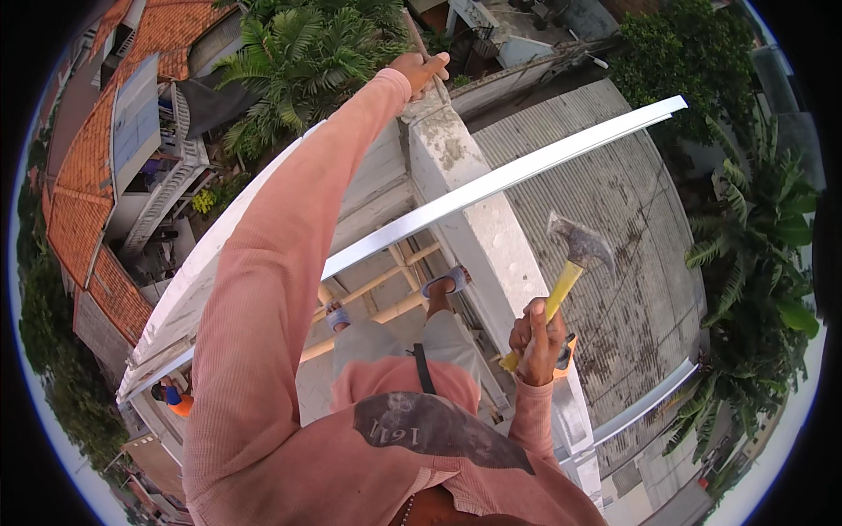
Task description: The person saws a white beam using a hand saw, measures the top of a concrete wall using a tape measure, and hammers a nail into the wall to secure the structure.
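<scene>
My left arm reaches far forward, and my left hand (pixel 419 72) rests at the far end of the white concrete wall top (pixel 474 223). Its fingers are bent and closed there; what they grip is too small to make out. A thin brown post (pixel 412 31) rises just beyond it. In my right hand (pixel 538 342) is a claw hammer (pixel 564 287), held by its yellow handle with the dark head up. An orange and black tape measure (pixel 567 352) sits beside that hand. Between my hands, a long white metal channel (pixel 517 171) lies slantwise across the wall.
Below me, bamboo poles (pixel 395 311) cross under my sandalled feet (pixel 445 282). A corrugated roof (pixel 605 175) spreads right of the wall, with another metal channel (pixel 645 405) near its lower edge. Tiled roofs (pixel 83 202) and palms (pixel 289 66) stand at the left and far side.
</scene>
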Demonstrator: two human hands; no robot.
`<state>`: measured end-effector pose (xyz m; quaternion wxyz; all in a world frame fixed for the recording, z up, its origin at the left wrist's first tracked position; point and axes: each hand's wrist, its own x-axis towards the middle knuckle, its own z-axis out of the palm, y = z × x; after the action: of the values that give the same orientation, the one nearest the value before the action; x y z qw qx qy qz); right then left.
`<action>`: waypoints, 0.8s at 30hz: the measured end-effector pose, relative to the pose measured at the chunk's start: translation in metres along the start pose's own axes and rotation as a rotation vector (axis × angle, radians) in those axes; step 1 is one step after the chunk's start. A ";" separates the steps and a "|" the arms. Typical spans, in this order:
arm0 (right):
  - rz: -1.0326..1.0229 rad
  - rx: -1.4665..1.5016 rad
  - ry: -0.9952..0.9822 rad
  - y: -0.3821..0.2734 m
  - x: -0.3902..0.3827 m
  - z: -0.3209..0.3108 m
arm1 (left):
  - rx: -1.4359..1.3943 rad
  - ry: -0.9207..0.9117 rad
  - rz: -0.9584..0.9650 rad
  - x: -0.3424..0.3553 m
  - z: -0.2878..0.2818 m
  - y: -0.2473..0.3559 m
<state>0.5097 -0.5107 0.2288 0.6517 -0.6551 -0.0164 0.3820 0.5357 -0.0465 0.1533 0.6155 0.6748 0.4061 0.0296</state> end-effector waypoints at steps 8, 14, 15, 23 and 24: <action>-0.056 -0.193 -0.014 -0.011 0.008 -0.006 | 0.494 0.094 0.196 0.044 0.005 -0.029; -0.224 -0.507 0.023 -0.040 0.031 0.001 | 0.747 0.022 0.190 0.051 0.003 -0.031; -0.221 -0.507 0.024 -0.044 0.034 0.003 | 0.778 -0.008 0.164 0.052 0.003 -0.027; -0.385 -0.532 -0.005 -0.078 0.061 0.030 | 0.842 -0.018 0.226 0.042 0.018 -0.016; -0.425 -0.542 -0.012 -0.081 0.063 0.034 | 0.873 -0.008 0.253 0.041 0.019 -0.017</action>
<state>0.5749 -0.4367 0.2731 0.5190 -0.7841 -0.2570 0.2233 0.5649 -0.0398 0.1156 0.2665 0.9156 0.2924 -0.0722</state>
